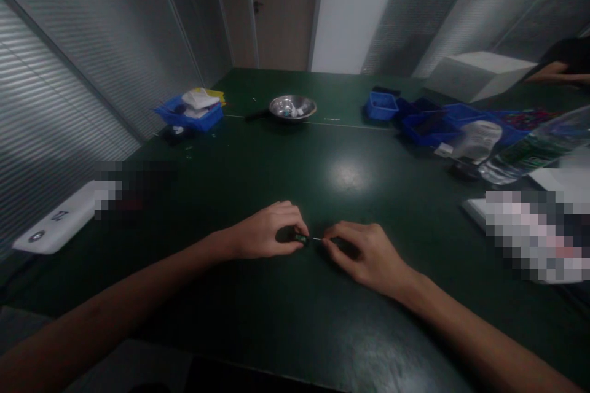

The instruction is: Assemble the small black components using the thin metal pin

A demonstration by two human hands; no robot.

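Over the dark green table (230,184), my left hand (271,230) pinches a small dark piece with green markings (301,237) between thumb and fingers. A thin pale rod (316,239) sticks out of the piece's right side. My right hand (364,252) comes from the right, thumb and index finger closed at the rod's other end. The fingertips hide that end, and the piece is too small to name more exactly.
A metal bowl (292,116) with small things in it stands ahead. Blue bins (381,106) are at the back right, near a plastic bottle (520,153) and a white box (479,77). A filled blue basket (207,120) is at left; a person's arm (555,70) shows far right.
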